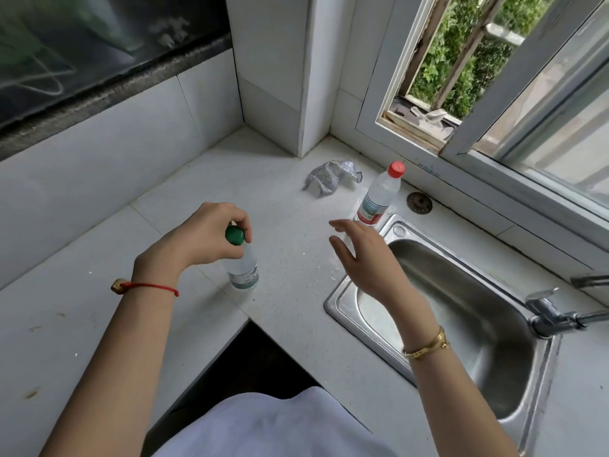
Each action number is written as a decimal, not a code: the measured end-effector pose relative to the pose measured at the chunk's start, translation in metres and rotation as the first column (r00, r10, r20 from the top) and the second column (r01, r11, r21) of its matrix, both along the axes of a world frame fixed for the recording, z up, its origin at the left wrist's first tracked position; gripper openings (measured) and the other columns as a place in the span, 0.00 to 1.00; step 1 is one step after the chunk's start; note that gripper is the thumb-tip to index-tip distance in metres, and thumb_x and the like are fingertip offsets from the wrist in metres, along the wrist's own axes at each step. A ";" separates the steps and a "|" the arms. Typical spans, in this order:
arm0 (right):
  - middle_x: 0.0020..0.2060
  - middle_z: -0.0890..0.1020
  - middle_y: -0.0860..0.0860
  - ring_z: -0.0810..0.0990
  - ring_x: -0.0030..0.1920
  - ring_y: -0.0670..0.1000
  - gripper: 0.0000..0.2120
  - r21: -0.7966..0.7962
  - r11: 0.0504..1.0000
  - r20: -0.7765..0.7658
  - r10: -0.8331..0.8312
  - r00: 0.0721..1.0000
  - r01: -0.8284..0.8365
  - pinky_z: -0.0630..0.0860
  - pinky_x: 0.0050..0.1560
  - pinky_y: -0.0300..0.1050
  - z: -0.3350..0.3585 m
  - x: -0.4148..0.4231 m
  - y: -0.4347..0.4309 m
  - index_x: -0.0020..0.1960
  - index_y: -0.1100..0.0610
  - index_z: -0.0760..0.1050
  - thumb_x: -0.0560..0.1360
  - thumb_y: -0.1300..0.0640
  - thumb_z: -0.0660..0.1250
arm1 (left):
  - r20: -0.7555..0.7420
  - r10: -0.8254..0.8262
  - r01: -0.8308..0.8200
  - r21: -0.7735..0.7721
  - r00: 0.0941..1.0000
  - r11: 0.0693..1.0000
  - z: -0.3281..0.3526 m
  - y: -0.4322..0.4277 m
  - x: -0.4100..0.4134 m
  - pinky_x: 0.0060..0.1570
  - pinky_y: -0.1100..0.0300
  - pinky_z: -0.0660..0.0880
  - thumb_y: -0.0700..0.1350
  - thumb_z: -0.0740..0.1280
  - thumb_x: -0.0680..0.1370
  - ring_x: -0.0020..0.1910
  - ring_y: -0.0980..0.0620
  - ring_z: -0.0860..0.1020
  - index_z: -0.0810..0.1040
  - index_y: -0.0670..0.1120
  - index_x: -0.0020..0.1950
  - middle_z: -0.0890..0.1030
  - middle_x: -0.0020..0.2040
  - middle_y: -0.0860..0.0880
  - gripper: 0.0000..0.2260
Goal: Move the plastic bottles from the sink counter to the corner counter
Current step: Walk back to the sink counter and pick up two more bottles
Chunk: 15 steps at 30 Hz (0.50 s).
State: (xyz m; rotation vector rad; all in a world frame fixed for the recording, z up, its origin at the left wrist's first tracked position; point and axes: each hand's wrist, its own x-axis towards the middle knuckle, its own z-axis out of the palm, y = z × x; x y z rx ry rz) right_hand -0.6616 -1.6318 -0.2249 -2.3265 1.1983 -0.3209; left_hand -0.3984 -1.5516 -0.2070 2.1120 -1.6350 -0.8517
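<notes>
Green-capped bottle (244,268) and red-capped bottle (379,196), both clear, stand upright, well apart.

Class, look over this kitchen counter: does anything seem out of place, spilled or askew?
Mostly tidy. A crumpled silver cloth lies loose near the corner, and brown smears mark the counter's left edge. Both bottles, green-capped and red-capped, stand upright.

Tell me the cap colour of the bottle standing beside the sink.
Red. The cap tops the clear bottle at the sink's far corner, clearest in the head view.
</notes>
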 end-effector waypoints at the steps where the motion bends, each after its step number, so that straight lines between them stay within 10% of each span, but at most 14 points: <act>1: 0.60 0.79 0.54 0.75 0.61 0.54 0.17 -0.011 1.000 -0.003 -0.006 1.000 0.006 0.70 0.63 0.48 0.001 -0.001 -0.008 0.66 0.56 0.71 0.80 0.51 0.59 | 0.000 -0.014 0.014 -0.014 1.000 1.000 0.004 -0.005 -0.002 0.35 0.60 0.72 0.37 0.69 0.64 0.38 0.54 0.74 0.79 0.54 0.36 0.77 0.43 0.53 0.11; 15: 0.61 0.74 0.59 0.71 0.61 0.60 0.17 -0.228 0.941 -0.096 -0.279 0.955 0.252 0.72 0.59 0.54 0.003 -0.015 -0.150 0.66 0.59 0.70 0.80 0.53 0.59 | 0.048 -0.202 0.207 -0.186 0.978 0.960 0.025 -0.073 -0.032 0.38 0.64 0.65 0.38 0.68 0.65 0.43 0.58 0.71 0.77 0.55 0.37 0.76 0.41 0.54 0.11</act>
